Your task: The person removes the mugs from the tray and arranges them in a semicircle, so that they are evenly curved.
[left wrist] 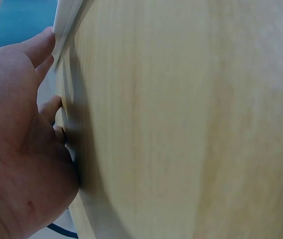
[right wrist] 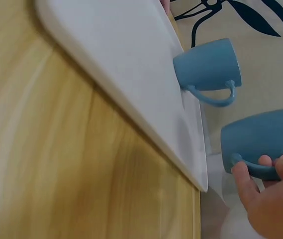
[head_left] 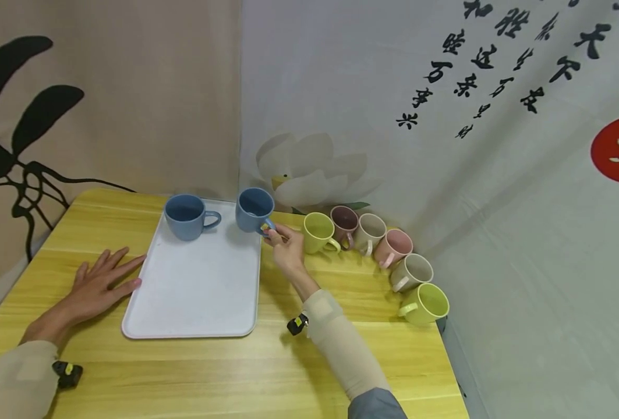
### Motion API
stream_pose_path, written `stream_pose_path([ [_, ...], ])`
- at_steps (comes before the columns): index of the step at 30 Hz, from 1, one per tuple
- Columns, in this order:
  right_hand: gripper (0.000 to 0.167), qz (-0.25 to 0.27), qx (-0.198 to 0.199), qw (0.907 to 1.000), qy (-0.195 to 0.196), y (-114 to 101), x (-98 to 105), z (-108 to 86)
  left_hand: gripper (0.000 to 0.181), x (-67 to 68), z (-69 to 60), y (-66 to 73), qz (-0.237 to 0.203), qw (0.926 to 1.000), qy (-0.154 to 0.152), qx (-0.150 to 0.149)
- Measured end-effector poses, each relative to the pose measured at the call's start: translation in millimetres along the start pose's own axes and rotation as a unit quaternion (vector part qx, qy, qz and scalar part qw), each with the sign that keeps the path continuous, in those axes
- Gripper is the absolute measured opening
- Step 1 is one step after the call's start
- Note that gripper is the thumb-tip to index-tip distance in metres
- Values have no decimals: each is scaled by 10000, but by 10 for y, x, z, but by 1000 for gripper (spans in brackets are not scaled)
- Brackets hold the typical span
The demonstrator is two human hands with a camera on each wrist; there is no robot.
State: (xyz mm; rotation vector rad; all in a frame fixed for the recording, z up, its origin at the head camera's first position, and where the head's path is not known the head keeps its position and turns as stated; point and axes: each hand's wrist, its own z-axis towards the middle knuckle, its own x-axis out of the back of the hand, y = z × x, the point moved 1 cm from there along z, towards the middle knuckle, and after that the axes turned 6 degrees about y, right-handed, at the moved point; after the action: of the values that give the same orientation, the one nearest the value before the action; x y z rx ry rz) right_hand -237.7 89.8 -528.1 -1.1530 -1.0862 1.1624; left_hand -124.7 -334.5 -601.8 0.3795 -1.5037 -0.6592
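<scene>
My right hand (head_left: 290, 251) pinches the handle of a blue mug (head_left: 254, 208) over the far right corner of a white tray (head_left: 199, 291). In the right wrist view this held mug (right wrist: 260, 139) hangs above the tray surface, apart from it. Another blue mug (head_left: 184, 216) stands upright on the tray's far left corner, its handle pointing right. My left hand (head_left: 96, 288) lies on the table with fingers spread, the index finger and thumb touching the tray's left edge. The left wrist view shows the left hand (left wrist: 27, 134) with its fingertips at the tray rim.
Right of the tray a curved row of mugs stands on the wooden table (head_left: 183, 372): a yellow-green one (head_left: 317, 233), a dark purple one (head_left: 343, 224), a pink one (head_left: 393, 247), off-white ones and a lime one (head_left: 425, 304) nearest me. A printed curtain (head_left: 314, 87) hangs behind.
</scene>
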Motion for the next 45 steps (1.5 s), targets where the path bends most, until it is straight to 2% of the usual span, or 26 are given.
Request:
stream_pose_path([
  [8, 26, -228, 47, 9995, -213, -16, 366, -144, 69, -31, -7, -37, -41, 10000, 40, -1],
  [21, 26, -417, 259, 9977, -462, 48, 912, -286, 69, -12, 2, -15, -15, 10000, -14, 56],
  [28, 26, -376, 238, 9974, -575, 118, 1133, -349, 68, -1, 16, -6, 8, 10000, 15, 13],
  [38, 23, -771, 240, 9945, -671, 143, 1412, -395, 68, -12, 4, -11, -30, 10000, 2, -35],
  [45, 24, -816, 221, 9931, -813, 206, 1566, -385, 68, -12, 12, -33, -17, 10000, -27, -31],
])
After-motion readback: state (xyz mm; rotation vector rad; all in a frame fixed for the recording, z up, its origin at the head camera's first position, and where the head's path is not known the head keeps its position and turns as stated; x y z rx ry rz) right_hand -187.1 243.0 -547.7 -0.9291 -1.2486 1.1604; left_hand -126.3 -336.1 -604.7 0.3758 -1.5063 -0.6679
